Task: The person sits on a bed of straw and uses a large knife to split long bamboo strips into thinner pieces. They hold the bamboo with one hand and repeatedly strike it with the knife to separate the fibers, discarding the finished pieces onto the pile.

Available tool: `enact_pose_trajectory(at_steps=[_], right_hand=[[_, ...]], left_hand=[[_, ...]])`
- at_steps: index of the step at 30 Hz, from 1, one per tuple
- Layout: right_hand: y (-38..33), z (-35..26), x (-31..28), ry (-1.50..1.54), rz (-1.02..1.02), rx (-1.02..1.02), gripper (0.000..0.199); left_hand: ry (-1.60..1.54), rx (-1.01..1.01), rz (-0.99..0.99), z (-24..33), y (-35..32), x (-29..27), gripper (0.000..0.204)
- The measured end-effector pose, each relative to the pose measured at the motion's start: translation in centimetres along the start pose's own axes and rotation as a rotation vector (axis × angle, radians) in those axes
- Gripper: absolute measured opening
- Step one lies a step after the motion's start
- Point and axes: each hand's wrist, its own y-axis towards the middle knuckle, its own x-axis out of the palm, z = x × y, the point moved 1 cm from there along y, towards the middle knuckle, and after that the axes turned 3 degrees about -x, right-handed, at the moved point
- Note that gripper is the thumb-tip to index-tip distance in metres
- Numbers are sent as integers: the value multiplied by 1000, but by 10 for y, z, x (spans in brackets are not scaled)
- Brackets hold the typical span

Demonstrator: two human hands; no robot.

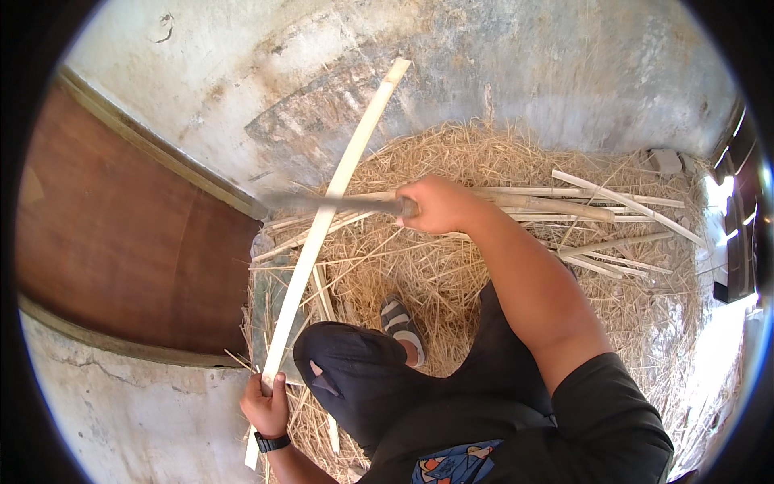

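A long pale strip of split bamboo [310, 250] slants from the lower left up toward the wall. Near its lower end my left hand [266, 403] is closed around it, thumb on top; a dark watch sits on that wrist. My right hand [431, 206] grips the handle of a machete [339, 203], whose blurred dark blade points left. The blade crosses the strip around its middle; whether it touches the strip I cannot tell.
Several bamboo poles and strips [564, 206] lie on straw [484, 153] ahead and to the right. A brown wooden door [121, 218] stands left, a stained wall [564, 73] at the back. My sandalled foot [401, 327] rests on the straw. Bright gaps show at far right.
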Motion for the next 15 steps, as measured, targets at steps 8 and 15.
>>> enact_pose_trajectory(at_steps=[8, 15], right_hand=[[3, 75, -9, 250, 322, 407, 31], [-1, -7, 11, -239, 33, -55, 26]], left_hand=[[128, 92, 30, -7, 1, -10, 37], [100, 69, -6, 8, 11, -3, 38]])
